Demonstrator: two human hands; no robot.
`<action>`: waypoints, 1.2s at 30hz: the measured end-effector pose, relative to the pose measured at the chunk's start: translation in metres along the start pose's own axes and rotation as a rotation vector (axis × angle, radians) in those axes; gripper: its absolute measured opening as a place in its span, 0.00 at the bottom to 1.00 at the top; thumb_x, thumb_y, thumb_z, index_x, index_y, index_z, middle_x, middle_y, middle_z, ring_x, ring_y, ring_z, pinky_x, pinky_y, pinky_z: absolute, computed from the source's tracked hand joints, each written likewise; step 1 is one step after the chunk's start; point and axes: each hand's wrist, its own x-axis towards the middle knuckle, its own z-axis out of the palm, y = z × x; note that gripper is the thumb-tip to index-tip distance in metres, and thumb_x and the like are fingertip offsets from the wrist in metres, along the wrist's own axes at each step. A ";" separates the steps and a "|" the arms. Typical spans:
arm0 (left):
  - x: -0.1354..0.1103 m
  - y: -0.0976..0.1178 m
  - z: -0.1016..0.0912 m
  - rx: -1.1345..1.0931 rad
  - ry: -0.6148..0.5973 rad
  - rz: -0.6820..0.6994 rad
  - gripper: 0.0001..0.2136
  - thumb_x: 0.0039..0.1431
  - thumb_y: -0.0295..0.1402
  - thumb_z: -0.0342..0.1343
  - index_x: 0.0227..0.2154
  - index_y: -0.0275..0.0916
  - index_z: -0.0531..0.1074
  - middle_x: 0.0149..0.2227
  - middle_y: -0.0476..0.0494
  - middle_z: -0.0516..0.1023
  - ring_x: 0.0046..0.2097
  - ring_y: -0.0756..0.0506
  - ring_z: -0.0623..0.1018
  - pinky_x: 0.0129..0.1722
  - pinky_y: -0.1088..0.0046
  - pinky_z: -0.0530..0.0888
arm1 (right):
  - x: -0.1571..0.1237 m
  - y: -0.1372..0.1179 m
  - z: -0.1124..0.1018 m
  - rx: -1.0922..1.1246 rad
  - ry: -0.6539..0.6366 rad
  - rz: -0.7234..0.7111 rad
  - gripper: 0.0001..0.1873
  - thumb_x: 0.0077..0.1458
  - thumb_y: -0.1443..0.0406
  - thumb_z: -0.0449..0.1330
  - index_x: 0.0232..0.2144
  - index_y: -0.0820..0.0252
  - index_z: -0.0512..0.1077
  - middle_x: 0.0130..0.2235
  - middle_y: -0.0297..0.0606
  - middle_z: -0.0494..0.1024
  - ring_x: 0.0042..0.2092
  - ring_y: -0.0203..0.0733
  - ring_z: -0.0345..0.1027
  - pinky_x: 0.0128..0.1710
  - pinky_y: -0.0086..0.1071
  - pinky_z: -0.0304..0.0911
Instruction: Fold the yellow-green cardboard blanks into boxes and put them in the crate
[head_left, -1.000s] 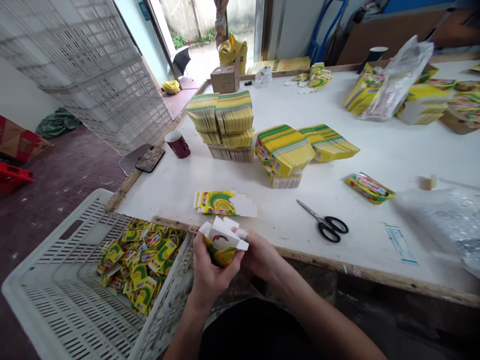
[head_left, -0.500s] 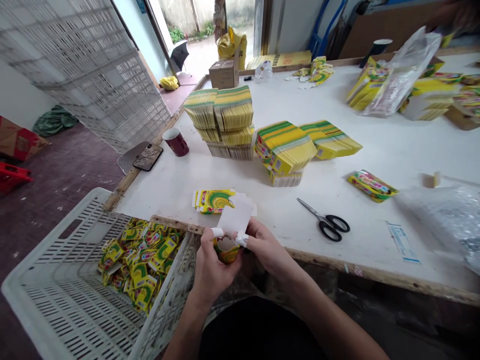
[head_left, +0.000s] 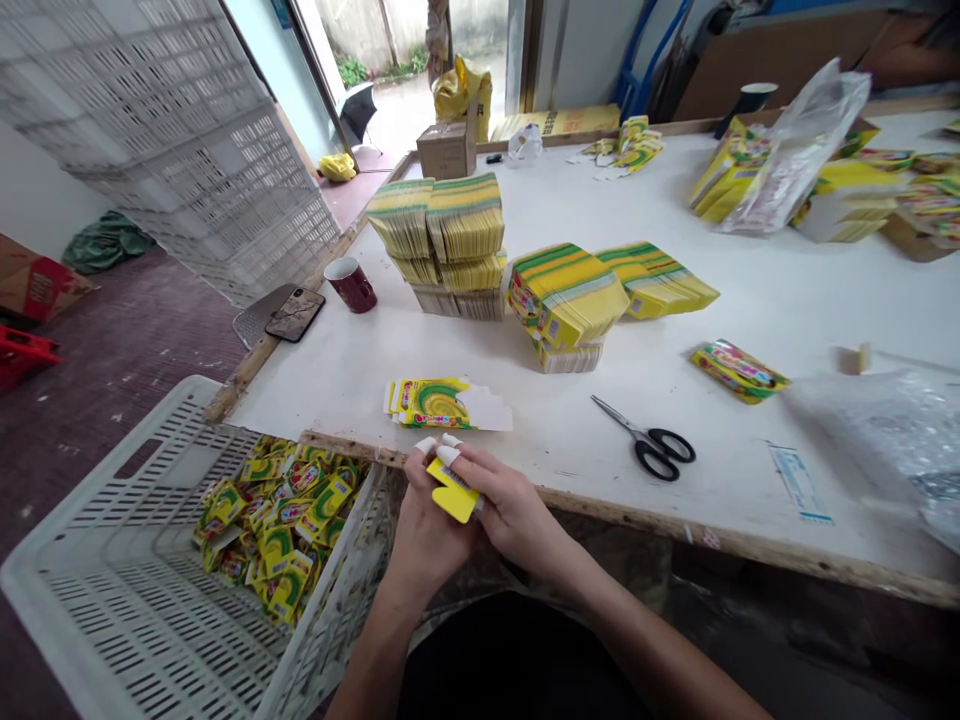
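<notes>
Just off the table's front edge, a small yellow carton point(head_left: 454, 492) is held between both hands, one yellow flap facing me. My left hand point(head_left: 427, 530) closes round its left side, and my right hand point(head_left: 511, 508) grips it from the right. White tape wraps some thumb and finger tips. Beyond the hands, a few flat yellow-green cartons point(head_left: 435, 402) lie on the table with white flaps pointing right. To the left and below, a white plastic crate point(head_left: 82, 530) holds many small folded yellow cartons point(head_left: 281, 540).
Stacks of flat cartons point(head_left: 465, 225) and a leaning pile of cartons point(head_left: 570, 295) stand mid-table. Black-handled scissors point(head_left: 652, 445), a filled packet point(head_left: 739, 370) and clear plastic bags point(head_left: 885, 430) lie right. A mug point(head_left: 352, 288) and phone point(head_left: 295, 314) sit left. Another person's arm point(head_left: 900, 50) shows far right.
The carton's upright white flap no longer shows; a yellow flap and printed end now face me. My fingers have drawn together over it. The flat cartons and crate stay put.
</notes>
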 end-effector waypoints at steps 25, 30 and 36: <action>0.014 0.002 -0.042 0.089 -0.069 0.001 0.26 0.45 0.37 0.64 0.48 0.40 0.65 0.42 0.43 0.76 0.42 0.43 0.78 0.42 0.69 0.74 | -0.003 0.021 -0.023 -0.027 -0.043 -0.022 0.19 0.56 0.64 0.60 0.51 0.56 0.69 0.61 0.48 0.62 0.59 0.51 0.61 0.55 0.43 0.61; 0.012 0.003 -0.034 0.114 -0.032 -0.009 0.25 0.47 0.38 0.63 0.48 0.38 0.65 0.42 0.41 0.76 0.43 0.41 0.78 0.43 0.66 0.75 | 0.004 0.020 -0.011 0.056 0.148 0.095 0.23 0.62 0.67 0.50 0.59 0.56 0.61 0.58 0.45 0.69 0.57 0.46 0.65 0.57 0.42 0.61; 0.010 -0.017 -0.040 -0.070 0.198 -0.190 0.26 0.44 0.41 0.65 0.47 0.39 0.67 0.41 0.41 0.76 0.41 0.41 0.78 0.42 0.62 0.76 | 0.017 0.020 0.002 0.023 0.124 0.144 0.27 0.61 0.65 0.50 0.62 0.60 0.53 0.59 0.50 0.66 0.57 0.46 0.65 0.56 0.42 0.62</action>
